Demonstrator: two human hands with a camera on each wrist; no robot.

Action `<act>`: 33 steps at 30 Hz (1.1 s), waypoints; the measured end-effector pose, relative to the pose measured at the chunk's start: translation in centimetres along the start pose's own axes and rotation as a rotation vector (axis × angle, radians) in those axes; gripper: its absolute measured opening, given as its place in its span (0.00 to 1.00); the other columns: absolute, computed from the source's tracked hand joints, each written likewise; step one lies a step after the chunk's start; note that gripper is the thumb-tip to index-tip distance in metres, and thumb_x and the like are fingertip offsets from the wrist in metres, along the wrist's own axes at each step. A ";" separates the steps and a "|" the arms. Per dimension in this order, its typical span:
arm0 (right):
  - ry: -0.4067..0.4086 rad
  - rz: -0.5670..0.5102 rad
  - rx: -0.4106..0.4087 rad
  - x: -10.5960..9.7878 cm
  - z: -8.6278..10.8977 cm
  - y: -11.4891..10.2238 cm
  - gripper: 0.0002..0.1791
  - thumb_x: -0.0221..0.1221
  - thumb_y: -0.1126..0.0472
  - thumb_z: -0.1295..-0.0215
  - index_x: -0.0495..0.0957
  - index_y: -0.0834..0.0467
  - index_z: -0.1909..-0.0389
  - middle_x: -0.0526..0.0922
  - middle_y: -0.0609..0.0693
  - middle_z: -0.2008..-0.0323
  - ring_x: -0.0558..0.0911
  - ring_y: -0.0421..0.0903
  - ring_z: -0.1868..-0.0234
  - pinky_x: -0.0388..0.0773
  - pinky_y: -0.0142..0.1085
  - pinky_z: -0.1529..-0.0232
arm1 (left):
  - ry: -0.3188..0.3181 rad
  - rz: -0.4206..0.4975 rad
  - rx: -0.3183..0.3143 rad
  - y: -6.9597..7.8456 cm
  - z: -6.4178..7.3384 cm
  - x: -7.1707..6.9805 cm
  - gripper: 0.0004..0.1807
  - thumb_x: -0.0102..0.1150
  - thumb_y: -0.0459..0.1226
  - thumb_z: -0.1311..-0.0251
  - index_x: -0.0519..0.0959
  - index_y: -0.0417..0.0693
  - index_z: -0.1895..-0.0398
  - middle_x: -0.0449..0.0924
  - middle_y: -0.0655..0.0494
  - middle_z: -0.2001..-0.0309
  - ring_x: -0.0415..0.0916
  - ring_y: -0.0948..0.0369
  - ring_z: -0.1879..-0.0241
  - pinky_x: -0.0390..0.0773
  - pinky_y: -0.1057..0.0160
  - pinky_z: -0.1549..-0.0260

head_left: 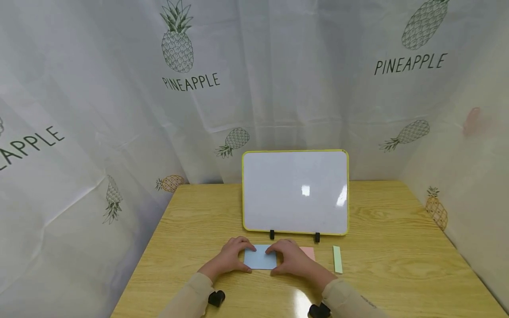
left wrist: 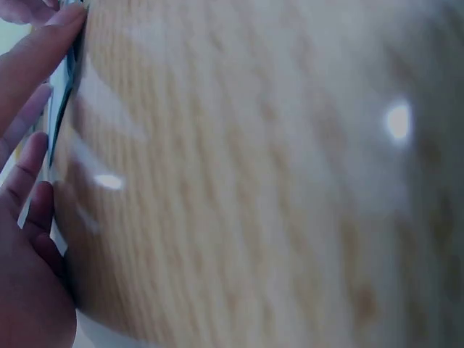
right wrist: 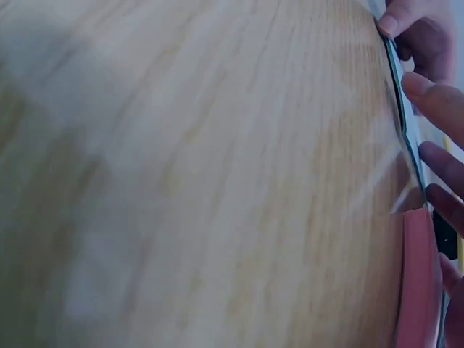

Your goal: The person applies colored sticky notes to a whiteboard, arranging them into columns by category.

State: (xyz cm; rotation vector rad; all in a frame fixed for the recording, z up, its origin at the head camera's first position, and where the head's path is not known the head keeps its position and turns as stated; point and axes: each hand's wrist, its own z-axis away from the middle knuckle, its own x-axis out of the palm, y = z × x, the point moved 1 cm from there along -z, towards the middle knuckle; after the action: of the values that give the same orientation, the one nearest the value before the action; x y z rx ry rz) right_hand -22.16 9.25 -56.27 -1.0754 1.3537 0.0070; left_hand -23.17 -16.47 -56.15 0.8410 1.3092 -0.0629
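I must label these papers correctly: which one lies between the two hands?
The blue paper, between the left hand and right hand. The pink paper is partly hidden by the right hand; the green paper lies farther right, apart from both.

Blue sheet (head_left: 260, 258): paper, matt, smooth. At its 3 o'clock, pink sheet (head_left: 309, 253) and, farther out, green strip (head_left: 337, 259): paper, matt. 1 o'clock, whiteboard (head_left: 278, 190): smooth, glossy. Beneath, tabletop (head_left: 199, 229): wood-grained, glossy. 12 o'clock, curtain (head_left: 286, 88): cloth-like, creased. 8 and 4 o'clock, sleeves (head_left: 191, 296): matt cloth.
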 end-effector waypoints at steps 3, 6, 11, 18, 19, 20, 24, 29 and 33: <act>0.041 -0.025 -0.004 0.5 0.1 0.4 0.29 0.76 0.44 0.55 0.81 0.48 0.52 0.80 0.38 0.52 0.75 0.43 0.47 0.59 0.54 0.39 | -0.015 0.032 -0.010 -0.3 -0.1 0.1 0.30 0.76 0.53 0.56 0.79 0.64 0.47 0.68 0.61 0.43 0.63 0.53 0.45 0.64 0.45 0.46; 0.068 -0.050 -0.008 1.0 0.5 0.6 0.29 0.75 0.42 0.56 0.82 0.48 0.52 0.80 0.38 0.52 0.75 0.42 0.48 0.58 0.54 0.39 | -0.032 0.067 -0.015 -0.4 0.0 0.2 0.29 0.76 0.53 0.55 0.78 0.65 0.47 0.67 0.62 0.43 0.63 0.53 0.44 0.63 0.44 0.46; 0.083 -0.064 0.006 1.1 0.6 0.7 0.30 0.75 0.40 0.56 0.82 0.47 0.52 0.80 0.37 0.52 0.75 0.43 0.47 0.58 0.54 0.38 | -0.033 0.117 -0.006 -0.7 0.0 0.3 0.29 0.75 0.55 0.54 0.78 0.65 0.46 0.68 0.61 0.43 0.62 0.53 0.43 0.62 0.44 0.45; 0.085 -0.091 0.023 0.8 0.2 1.1 0.28 0.75 0.41 0.55 0.82 0.46 0.52 0.80 0.37 0.51 0.74 0.45 0.45 0.59 0.53 0.39 | -0.033 0.209 -0.024 -0.8 -0.2 -0.1 0.25 0.70 0.55 0.48 0.79 0.64 0.46 0.70 0.61 0.42 0.61 0.52 0.42 0.61 0.43 0.43; 0.083 -0.100 0.027 0.8 0.2 1.0 0.28 0.75 0.42 0.55 0.82 0.47 0.52 0.80 0.37 0.51 0.74 0.46 0.45 0.59 0.53 0.39 | -0.032 0.218 -0.023 -0.8 -0.2 -0.2 0.24 0.69 0.54 0.46 0.79 0.63 0.46 0.70 0.61 0.42 0.62 0.52 0.42 0.61 0.42 0.43; 0.080 -0.104 0.029 0.8 0.2 1.0 0.28 0.75 0.42 0.54 0.82 0.47 0.52 0.80 0.37 0.51 0.74 0.45 0.45 0.59 0.54 0.39 | -0.028 0.223 -0.021 -0.8 -0.2 -0.2 0.23 0.68 0.54 0.44 0.79 0.62 0.46 0.70 0.60 0.42 0.62 0.52 0.42 0.61 0.42 0.43; 0.078 -0.117 0.029 0.7 0.3 1.0 0.26 0.74 0.44 0.51 0.81 0.48 0.51 0.80 0.37 0.51 0.74 0.45 0.45 0.60 0.54 0.40 | -0.013 0.227 -0.011 -0.6 -0.2 -0.3 0.19 0.64 0.53 0.39 0.80 0.60 0.47 0.72 0.60 0.43 0.62 0.52 0.42 0.61 0.43 0.43; 0.103 -0.114 -0.002 1.0 0.3 1.1 0.23 0.71 0.52 0.44 0.79 0.50 0.47 0.81 0.34 0.53 0.74 0.46 0.44 0.61 0.55 0.40 | 0.014 0.242 0.007 -0.5 -0.1 -0.3 0.18 0.63 0.51 0.38 0.81 0.57 0.48 0.73 0.58 0.44 0.63 0.51 0.43 0.61 0.44 0.45; 0.137 -0.104 -0.020 1.2 0.3 1.0 0.20 0.69 0.58 0.41 0.79 0.50 0.48 0.82 0.34 0.57 0.75 0.44 0.46 0.63 0.53 0.41 | 0.017 0.254 -0.006 -0.5 0.0 -0.2 0.19 0.62 0.53 0.38 0.81 0.58 0.48 0.73 0.60 0.44 0.63 0.52 0.43 0.61 0.45 0.45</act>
State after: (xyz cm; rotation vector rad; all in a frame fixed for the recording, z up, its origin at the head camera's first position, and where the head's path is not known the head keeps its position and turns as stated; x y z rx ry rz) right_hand -22.15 9.30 -57.83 -1.1793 1.4207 -0.1315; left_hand -23.45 -16.94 -56.19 0.9985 1.2083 0.1491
